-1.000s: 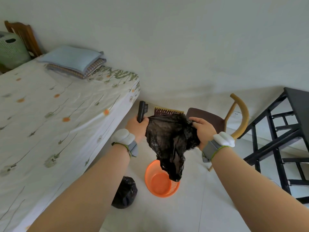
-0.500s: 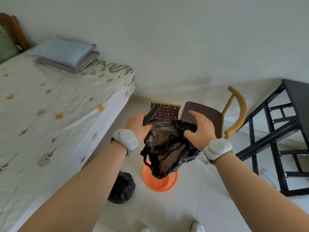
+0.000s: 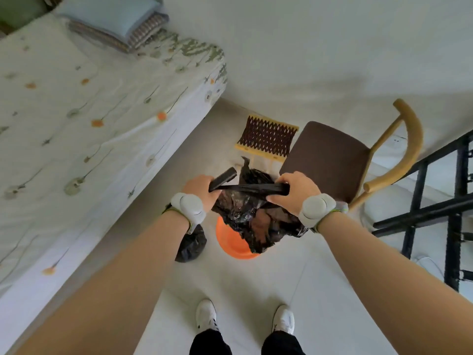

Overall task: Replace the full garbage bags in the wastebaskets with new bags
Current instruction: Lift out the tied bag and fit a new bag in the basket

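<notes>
Left hand curled tight on one end of the bag's rim. Pinned in the same grip, a dark flat roll, poking out up and to the right. Right hand clamped on the other end of the rim, fingers wrapped over it. Hands apart and about level, with the rim pulled into a taut black band between them. White wristbands on both wrists.

Below the band, the rest of the bag hanging loose and crumpled: thin, black, see-through in places. Lowest fold down over the right part of the basket; touching it or not, cannot tell.

Basket orange and round, on the floor straight under the hands. Mostly covered by the hanging bag, with only its left and near rim on show; inside hidden.

Just left of the basket, a bulging black full bag on the floor, partly behind the left wrist and near the bed's edge.

Further off, to the right, a chair with a brown seat and curved wooden back. Beside it, against the wall, a brown-and-yellow mat. Along the left, the bed under a flowered sheet, pillows stacked at its far end. At the far right, a black frame. At the bottom, two white shoes on pale tiles.
</notes>
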`<state>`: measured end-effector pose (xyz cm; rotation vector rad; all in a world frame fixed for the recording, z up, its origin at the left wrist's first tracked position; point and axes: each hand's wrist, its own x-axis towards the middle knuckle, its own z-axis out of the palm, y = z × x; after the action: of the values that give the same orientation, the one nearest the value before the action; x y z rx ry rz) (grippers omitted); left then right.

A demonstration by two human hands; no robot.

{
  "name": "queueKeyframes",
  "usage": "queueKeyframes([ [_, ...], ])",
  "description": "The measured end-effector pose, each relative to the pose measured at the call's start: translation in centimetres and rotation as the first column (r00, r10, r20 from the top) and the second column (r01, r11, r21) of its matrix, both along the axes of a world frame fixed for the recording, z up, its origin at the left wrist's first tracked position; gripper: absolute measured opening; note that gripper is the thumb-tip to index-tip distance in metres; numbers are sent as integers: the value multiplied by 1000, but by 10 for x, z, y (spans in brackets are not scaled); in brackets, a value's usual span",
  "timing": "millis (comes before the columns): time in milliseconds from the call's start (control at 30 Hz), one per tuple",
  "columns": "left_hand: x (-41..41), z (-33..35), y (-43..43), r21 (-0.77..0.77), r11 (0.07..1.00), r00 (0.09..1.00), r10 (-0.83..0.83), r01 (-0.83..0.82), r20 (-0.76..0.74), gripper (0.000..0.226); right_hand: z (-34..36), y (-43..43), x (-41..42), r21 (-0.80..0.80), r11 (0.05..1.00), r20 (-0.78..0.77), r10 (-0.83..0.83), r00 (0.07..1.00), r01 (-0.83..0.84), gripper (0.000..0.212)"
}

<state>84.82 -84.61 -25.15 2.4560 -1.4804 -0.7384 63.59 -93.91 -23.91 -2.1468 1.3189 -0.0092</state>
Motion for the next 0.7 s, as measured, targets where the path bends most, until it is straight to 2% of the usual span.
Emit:
queueKeyframes([
  [67, -7, -23, 5, -42, 985, 982, 165, -169, -91, 20, -26, -7, -9, -23, 1000, -122, 8, 993, -11, 4],
  [133, -14, -45, 11, -61, 958, 948, 267, -281, -171, 25, -53, -12, -18, -4, 998, -132, -57, 990, 57, 16],
  [200, -19, -65, 17, -71, 945, 909, 283, -318, -307, 19, -78, -13, -21, 48, 996, -103, -75, 992, 80, 19],
  [233, -20, -75, 19, -65, 957, 902, 243, -284, -358, 18, -90, -14, -21, 69, 994, -82, -79, 994, 84, 18],
  [300, -19, -101, 24, 10, 991, 925, 131, -137, -356, 20, -118, -14, -19, 111, 988, -39, -105, 994, 109, 19],
  [333, -19, -106, 26, 67, 996, 950, 84, -66, -301, 19, -123, -13, -19, 128, 984, -7, -127, 992, 127, 21],
  [367, -19, -118, 26, 119, 992, 971, 64, -37, -230, 18, -134, -11, -18, 154, 976, 24, -159, 987, 153, 25],
  [433, -14, -146, 26, 145, 985, 985, 117, -98, -129, 16, -161, -10, -13, 195, 958, 69, -229, 971, 212, 34],
  [533, -4, -194, 26, 100, 962, 940, 269, -253, -211, 13, -206, -6, -3, 229, 943, 58, -262, 963, 243, 34],
  [667, 2, -260, 22, 39, 935, 860, 341, -353, -380, 22, -271, 5, 10, 213, 947, 126, -270, 955, 240, 5],
  [700, 3, -273, 21, 36, 937, 854, 332, -348, -401, 24, -284, 6, 13, 193, 949, 139, -276, 951, 247, 5],
])
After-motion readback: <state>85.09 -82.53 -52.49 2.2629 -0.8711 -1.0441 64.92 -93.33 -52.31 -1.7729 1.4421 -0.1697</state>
